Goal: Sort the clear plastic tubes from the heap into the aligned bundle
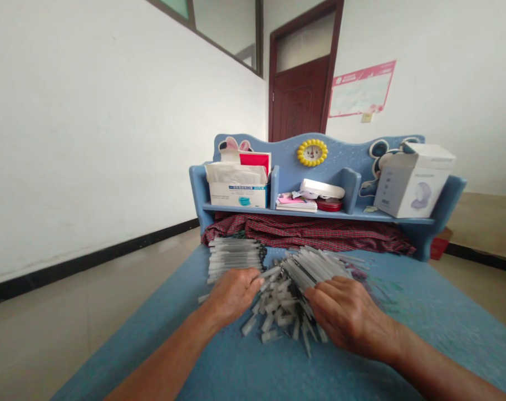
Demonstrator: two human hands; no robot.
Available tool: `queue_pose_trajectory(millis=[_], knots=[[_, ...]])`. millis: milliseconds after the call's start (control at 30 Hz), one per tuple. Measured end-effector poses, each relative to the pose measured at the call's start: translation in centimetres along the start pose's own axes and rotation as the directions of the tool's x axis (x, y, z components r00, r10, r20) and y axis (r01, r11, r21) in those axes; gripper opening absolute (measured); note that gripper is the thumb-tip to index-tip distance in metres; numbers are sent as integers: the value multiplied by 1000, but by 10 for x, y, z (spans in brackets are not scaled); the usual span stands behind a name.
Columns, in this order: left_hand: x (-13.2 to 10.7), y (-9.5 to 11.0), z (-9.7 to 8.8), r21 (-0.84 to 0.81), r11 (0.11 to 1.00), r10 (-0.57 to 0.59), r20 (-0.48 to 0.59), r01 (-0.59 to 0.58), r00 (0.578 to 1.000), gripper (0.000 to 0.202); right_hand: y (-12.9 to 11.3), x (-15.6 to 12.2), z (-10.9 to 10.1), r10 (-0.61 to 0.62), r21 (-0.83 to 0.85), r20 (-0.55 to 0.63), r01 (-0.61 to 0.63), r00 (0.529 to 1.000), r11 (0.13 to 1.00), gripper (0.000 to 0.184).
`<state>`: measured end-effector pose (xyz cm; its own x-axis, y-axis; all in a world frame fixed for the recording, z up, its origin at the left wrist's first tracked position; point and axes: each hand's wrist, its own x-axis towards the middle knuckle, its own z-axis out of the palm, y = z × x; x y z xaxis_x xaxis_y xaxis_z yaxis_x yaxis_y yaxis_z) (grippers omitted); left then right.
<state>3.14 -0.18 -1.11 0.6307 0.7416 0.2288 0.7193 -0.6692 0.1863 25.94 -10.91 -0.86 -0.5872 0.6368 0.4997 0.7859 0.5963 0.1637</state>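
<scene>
The left hand [232, 297] is pinching a translucent pen cap [271, 272]; the right hand [353, 318] is curling against a pen bundle [315, 265], hiding whatever it may be gripping. Loose caps [278, 306] are lying between them on the blue worktop [240, 367].

Frosted caps [273, 306] heaped loosely; translucent pens [313, 265] behind in two piles.

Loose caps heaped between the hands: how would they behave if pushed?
The caps would probably scatter, since they lie jumbled at many angles. Some may roll, given their tube-like shape. Likely light, being small and plastic-looking.
</scene>
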Motion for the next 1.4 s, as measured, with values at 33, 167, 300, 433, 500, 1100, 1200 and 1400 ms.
queue_pose_trajectory(millis=[33, 167, 300, 433, 500, 1100, 1200, 1400], knots=[[0, 0, -1, 2, 1000, -1, -1, 1, 1000, 30, 2, 1, -1, 57, 42, 10, -58, 998, 997, 23], [1, 0, -2, 10, 1000, -6, 0, 6, 1000, 29, 24, 3, -14, 426, 164, 84, -434, 901, 886, 20], [2, 0, -2, 1, 1000, -4, 4, 4, 1000, 30, 48, -3, -34, 492, 128, 336, -556, 803, 821, 16], [2, 4, -4, -11, 1000, -9, 17, 10, 1000, 30, 53, -14, -39, 409, 80, 534, -525, 740, 847, 15], [2, 5, -4, -24, 1000, -17, 24, 18, 1000, 29, 51, -18, -36, 409, 35, 561, -514, 720, 857, 16], [-2, 17, 0, -90, 980, 172, -76, -178, 982, 27, 27, 0, -38, 470, 212, 192, -505, 861, 837, 19], [-6, 25, 5, -69, 953, 283, -140, -295, 949, 23, 6, 18, -31, 274, 143, 116, -289, 955, 947, 16], [-13, 33, 4, -150, 897, 383, -206, -416, 900, 16, -7, 39, -21, 95, 3, 239, -99, 966, 995, 15]])
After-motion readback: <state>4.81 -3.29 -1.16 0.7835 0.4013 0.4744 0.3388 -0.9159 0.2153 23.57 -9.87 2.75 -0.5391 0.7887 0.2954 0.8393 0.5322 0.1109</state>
